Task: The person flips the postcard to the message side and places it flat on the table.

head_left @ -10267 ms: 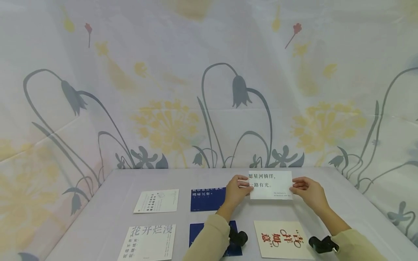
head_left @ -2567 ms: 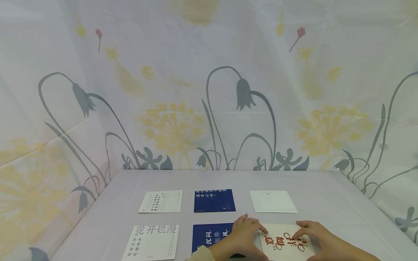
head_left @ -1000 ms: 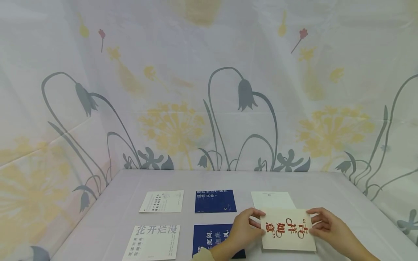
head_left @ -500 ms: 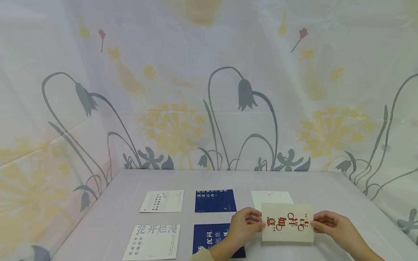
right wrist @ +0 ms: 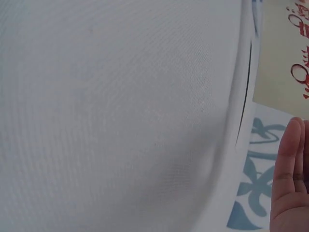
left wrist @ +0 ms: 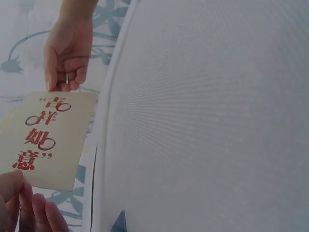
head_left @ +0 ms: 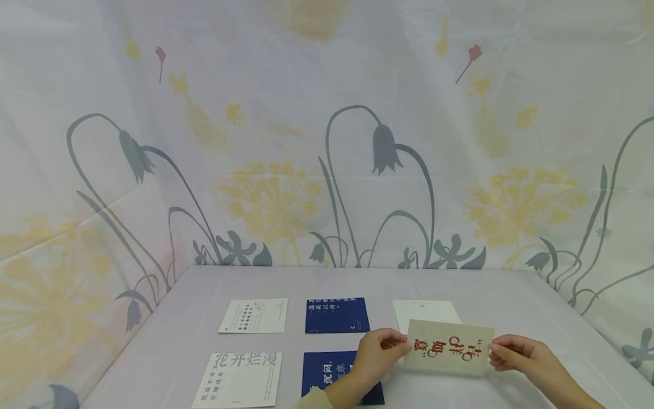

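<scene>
Flowery backdrop [head_left: 286, 136] hogs most of the view, then there's the pale table [head_left: 434, 281]. Lying on it: 3 white cards [head_left: 237, 379] and 2 blue cards [head_left: 337, 316]. The cream card [head_left: 452, 346] is up above the table's right side, kinda tilted, left hand [head_left: 377, 353] pinching 1 short edge, right hand [head_left: 523, 357] pinching the other.

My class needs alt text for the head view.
A person's left hand and right hand hold a cream card with red characters above a table. Three white cards and two blue cards lie there, before a floral backdrop.
</scene>
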The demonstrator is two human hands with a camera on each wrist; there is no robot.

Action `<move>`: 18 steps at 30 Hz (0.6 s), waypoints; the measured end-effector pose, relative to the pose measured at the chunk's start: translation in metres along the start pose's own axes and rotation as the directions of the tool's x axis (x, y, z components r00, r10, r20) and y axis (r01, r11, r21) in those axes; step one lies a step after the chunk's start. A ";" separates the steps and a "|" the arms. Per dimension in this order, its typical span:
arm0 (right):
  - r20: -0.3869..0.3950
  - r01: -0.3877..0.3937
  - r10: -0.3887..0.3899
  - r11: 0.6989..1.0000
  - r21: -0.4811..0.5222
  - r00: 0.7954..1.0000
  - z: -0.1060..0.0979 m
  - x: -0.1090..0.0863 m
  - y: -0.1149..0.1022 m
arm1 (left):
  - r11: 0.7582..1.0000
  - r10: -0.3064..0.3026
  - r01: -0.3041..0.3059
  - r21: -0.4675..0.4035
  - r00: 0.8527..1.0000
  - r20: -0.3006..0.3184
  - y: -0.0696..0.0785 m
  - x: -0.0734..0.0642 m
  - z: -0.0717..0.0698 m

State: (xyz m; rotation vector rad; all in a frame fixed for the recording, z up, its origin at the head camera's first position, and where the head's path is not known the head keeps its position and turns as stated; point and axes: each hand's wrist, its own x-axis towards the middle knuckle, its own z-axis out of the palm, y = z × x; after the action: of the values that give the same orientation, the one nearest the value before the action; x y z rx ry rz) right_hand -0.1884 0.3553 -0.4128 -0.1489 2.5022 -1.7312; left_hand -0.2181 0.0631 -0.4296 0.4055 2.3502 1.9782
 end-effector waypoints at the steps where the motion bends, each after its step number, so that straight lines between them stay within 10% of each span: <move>1: 0.013 0.009 -0.009 1.000 0.013 1.000 0.000 0.000 0.000 | 1.000 -0.003 0.003 -0.002 1.000 0.001 0.000 0.000 0.000; 11: 0.026 -0.035 0.031 0.986 0.165 0.999 -0.003 0.004 0.006 | 0.992 -0.072 0.074 -0.098 0.997 0.026 0.001 -0.001 0.000; 18: 0.176 0.047 -0.127 0.915 0.401 0.976 -0.007 0.005 0.012 | 0.994 -0.094 0.097 -0.054 0.993 0.070 0.000 -0.003 0.000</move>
State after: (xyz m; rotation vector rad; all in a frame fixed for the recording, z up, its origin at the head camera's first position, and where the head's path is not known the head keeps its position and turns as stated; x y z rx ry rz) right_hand -0.1946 0.3652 -0.4221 -0.3842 1.9882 -2.0985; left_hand -0.2152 0.0622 -0.4297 0.3442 2.2239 1.9519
